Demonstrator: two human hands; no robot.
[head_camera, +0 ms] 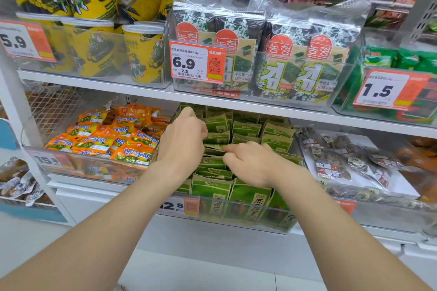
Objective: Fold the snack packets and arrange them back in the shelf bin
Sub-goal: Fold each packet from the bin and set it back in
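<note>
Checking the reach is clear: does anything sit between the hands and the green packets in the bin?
Nothing visible does. The left hand and right hand touch the green packets inside the clear bin; the shelf above only overhangs the back rows.

View: one wide-angle camera on my head; there is no second view to overlap with.
Position: in front of the shelf [260, 105], higher than its lower tier.
Facing: forward and down, onto the bin [279, 224] of packets [246, 130].
Nearness: close; my forearms run from the bottom corners to mid-frame.
Centre: my left hand [183, 139] and right hand [248, 163], over the packets.
Edges: upper tier along the top, floor [212, 267] at the bottom; the shelf lines bow towards the sides.
</note>
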